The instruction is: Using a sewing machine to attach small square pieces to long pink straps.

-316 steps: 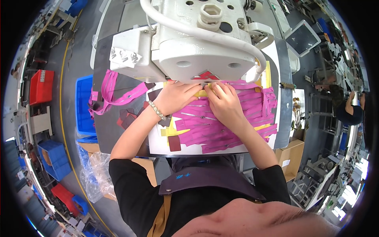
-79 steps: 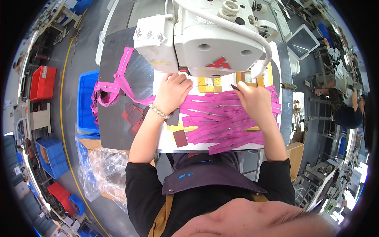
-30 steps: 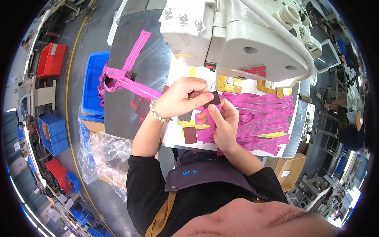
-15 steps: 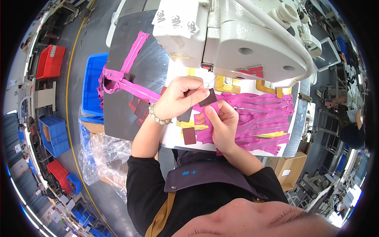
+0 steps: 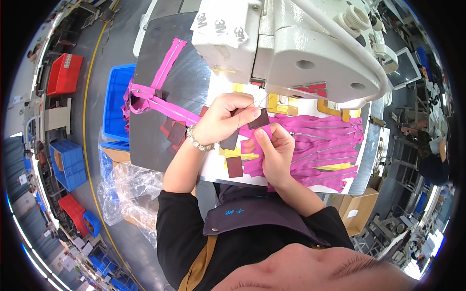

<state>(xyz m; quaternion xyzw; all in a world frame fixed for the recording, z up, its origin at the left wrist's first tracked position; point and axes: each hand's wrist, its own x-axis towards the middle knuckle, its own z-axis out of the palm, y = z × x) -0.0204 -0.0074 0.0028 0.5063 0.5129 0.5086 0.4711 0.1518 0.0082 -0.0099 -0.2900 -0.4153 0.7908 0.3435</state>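
- Left hand (image 5: 224, 118) pinched shut on a small dark maroon patch (image 5: 258, 119), thumb and forefinger on its upper edge; lifted clear of the desk (image 5: 160, 92), just in front of the sewing machine (image 5: 291, 53) head, likely to keep the piece at eye level for lining up.
- Right hand (image 5: 274, 154) curled closed from below, thumb pressed to the patch's lower edge, fingers wrapped round a pink zipper strip (image 5: 264, 140); held against the patch, seemingly to mate the two.
- Patch tilted, long axis running from lower left to upper right, upper end toward the machine.
- Second dark patch (image 5: 229, 139) hanging below the left hand, touching it; a third, redder patch (image 5: 234, 166) flat near the desk's near edge.
- Pile of pink zippers (image 5: 320, 145) spread toward the desk's right edge, within reach of the right hand.
- Sewn pink chain (image 5: 160, 94) trailing off the left edge toward a blue bin (image 5: 116, 104).
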